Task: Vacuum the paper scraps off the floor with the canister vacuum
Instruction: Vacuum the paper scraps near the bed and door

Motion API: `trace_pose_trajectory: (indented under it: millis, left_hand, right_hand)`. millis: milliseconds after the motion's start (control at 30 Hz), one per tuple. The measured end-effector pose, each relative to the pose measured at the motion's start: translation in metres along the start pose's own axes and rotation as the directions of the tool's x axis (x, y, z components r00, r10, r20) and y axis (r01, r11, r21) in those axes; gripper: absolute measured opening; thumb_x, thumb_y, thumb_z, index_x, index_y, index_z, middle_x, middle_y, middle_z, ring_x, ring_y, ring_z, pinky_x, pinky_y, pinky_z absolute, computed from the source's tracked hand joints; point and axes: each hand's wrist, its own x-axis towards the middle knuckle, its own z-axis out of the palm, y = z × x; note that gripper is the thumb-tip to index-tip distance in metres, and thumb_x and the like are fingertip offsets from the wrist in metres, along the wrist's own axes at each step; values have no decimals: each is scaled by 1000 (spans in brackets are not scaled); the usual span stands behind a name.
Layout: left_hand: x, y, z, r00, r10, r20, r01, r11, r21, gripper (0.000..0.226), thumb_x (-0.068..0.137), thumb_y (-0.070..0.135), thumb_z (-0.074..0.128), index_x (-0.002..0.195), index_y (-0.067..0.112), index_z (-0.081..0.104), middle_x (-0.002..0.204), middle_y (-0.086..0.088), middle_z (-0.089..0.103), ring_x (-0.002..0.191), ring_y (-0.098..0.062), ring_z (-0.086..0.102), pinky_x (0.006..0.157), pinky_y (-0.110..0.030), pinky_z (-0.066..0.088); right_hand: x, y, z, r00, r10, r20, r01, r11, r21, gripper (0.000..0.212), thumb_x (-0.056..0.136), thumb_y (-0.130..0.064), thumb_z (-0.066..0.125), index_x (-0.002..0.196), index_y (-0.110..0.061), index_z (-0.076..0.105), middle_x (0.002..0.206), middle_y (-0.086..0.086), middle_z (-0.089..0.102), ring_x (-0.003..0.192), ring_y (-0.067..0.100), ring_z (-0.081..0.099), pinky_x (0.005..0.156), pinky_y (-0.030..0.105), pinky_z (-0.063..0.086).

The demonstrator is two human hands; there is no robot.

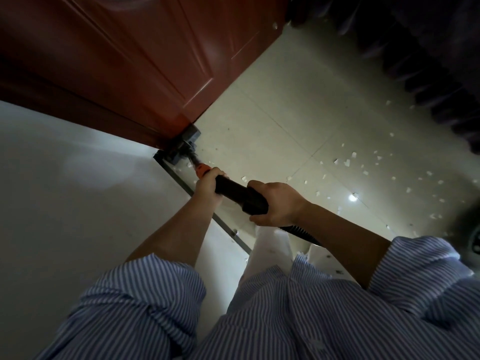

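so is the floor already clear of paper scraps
No: many white paper scraps lie scattered on the tiled floor to the right, while the vacuum head sits by the door.

Non-task items in my view:
- Door (135, 55): reddish-brown wood, panelled, upper left, its lower edge at the floor.
- Wall (65, 190): plain white, left side, beside the door.
- Skirting strip (181, 181): dark, along the wall's foot.
- Curtain (428, 55): dark, pleated, upper right, hanging to the floor.
- My shirt (285, 320): blue-and-white striped, sleeves rolled up.

Red-brown door (145, 55), blk wand (231, 189) w/ orange collar (201, 168), white scraps (345, 162), blue-white striped shirt (311, 307).
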Motion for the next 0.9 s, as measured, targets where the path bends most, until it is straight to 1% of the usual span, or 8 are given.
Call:
trace_pose_trajectory:
  millis: [67, 167, 333, 500, 567, 667, 800, 900]
  left_hand:
    - [4, 2, 1, 1000, -5, -4, 5, 1000, -10, 29, 89, -3, 44, 63, 9, 40, 50, -3, 48, 58, -15, 46, 65, -27, 45]
    - [8, 5, 1, 1000, -2, -14, 2, 1000, 11, 33, 90, -2, 40, 61, 11, 37, 49, -3, 45, 56, -14, 42, 61, -26, 42]
    - [13, 1, -2, 998, -22, -51, 24, 999, 40, 30, 89, -2, 42, 61, 9, 38, 57, -4, 44, 57, -15, 43, 63, -25, 43]
    - [11, -12, -12, 998, -10, -62, 15, 997, 70, 29, 88, -2, 42, 61, 8, 39, 34, 2, 45, 47, -13, 45, 57, -24, 42]
    - [6, -16, -16, 998, 6, -61, -1, 997, 79, 26, 88, -3, 42, 65, 9, 42, 32, 3, 44, 46, -13, 44, 56, -23, 40]
    - [-3, -25, -20, 997, 31, -65, -25, 996, 89, 25, 87, -4, 42, 67, 10, 44, 33, 2, 44, 52, -16, 41, 57, -24, 39]
    - [-21, -52, -18, 996, 44, -77, -35, 993, 115, 26, 85, -4, 44, 61, 7, 40, 48, -5, 45, 54, -17, 42, 56, -27, 40]
    - [-35, -72, -15, 995, 64, -76, -54, 990, 131, 30, 86, -4, 43, 60, 8, 38, 36, 0, 46, 52, -17, 43, 56, -27, 41]
  right_hand:
    - [5, 0, 2, 1000, 18, 12, -18, 1000, -7, 51, 79, -33, 67, 121, -13, 46, 98, 11, 64, 87, 28, 58, 69, 28, 41]
    - [15, -1, 6, 999, 29, 23, -28, 999, -39, 54, 79, -34, 66, 123, -13, 44, 98, 11, 64, 88, 29, 58, 72, 30, 44]
    - [18, 2, 14, 998, 49, 42, -47, 998, -29, 51, 78, -33, 66, 119, -13, 44, 96, 12, 63, 86, 30, 58, 71, 32, 45]
    - [7, 2, 29, 998, 28, 49, -27, 999, -20, 55, 77, -32, 68, 121, -11, 43, 99, 12, 63, 88, 31, 58, 72, 31, 44]
    - [2, 0, 36, 999, 20, 49, -20, 1000, 3, 56, 77, -32, 69, 121, -10, 43, 99, 13, 63, 88, 32, 59, 72, 32, 45]
    - [-8, -1, 42, 999, 0, 46, -1, 1000, 18, 54, 77, -33, 68, 119, -9, 44, 99, 14, 63, 87, 32, 59, 72, 33, 46]
    - [-41, 7, 44, 999, -19, 34, 18, 999, 26, 56, 74, -40, 66, 115, -9, 46, 95, 13, 64, 84, 32, 59, 70, 32, 45]
    - [-66, 13, 45, 999, -32, 37, 31, 999, 27, 49, 76, -32, 69, 114, -9, 46, 95, 13, 63, 84, 30, 59, 67, 29, 41]
